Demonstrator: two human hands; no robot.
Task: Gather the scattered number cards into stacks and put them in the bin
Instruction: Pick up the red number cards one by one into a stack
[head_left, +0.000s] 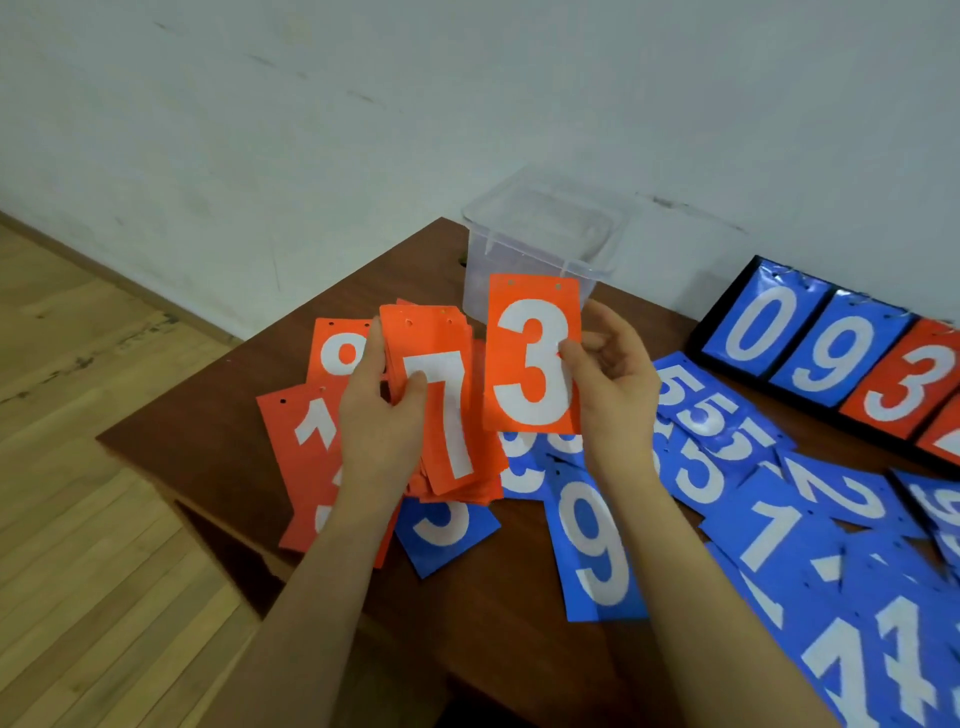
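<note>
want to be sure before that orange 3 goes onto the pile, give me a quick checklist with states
1. Right hand pinches the orange 3 card: ok.
2. Left hand grips the orange stack, 7 on top: ok.
3. The 3 and the 7 face the same way, both upright: ok.
4. Stack edges squared: not ok, cards fan out at the bottom.
5. Clear bin open and upright behind the hands: ok.
6. Bin contents: cannot tell.

Left hand (382, 415): raised above the table (234, 415), fingers and thumb curled, gripping.
Right hand (610, 384): raised beside it over the table, thumb and fingertips pinching.
Forearms: bare, angled inward.
</note>
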